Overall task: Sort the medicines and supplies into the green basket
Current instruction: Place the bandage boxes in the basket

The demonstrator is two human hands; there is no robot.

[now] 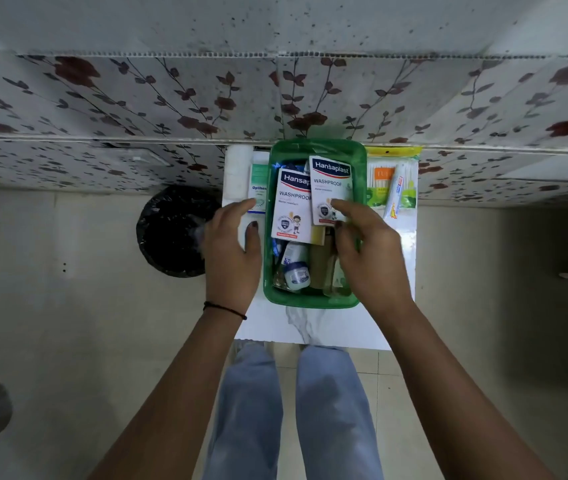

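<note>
Green rectangular plastic basket (314, 299) at frame centre on small white table (313, 325), already crowded: two white Hansaplast Washproof plaster boxes, the left one (291, 209) and the right one (330, 188), lie on top, small white jar (295, 268) below. Right hand (367, 258) pinches the right box's lower edge. Left hand (232, 252) spread open, empty, beside basket's left wall. Cotton-bud packet (379, 183) and white tube (394, 192) right of basket.

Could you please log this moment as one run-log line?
right hand: on plaster pack in green basket | left hand: open beside basket | cotton buds: outside
</note>
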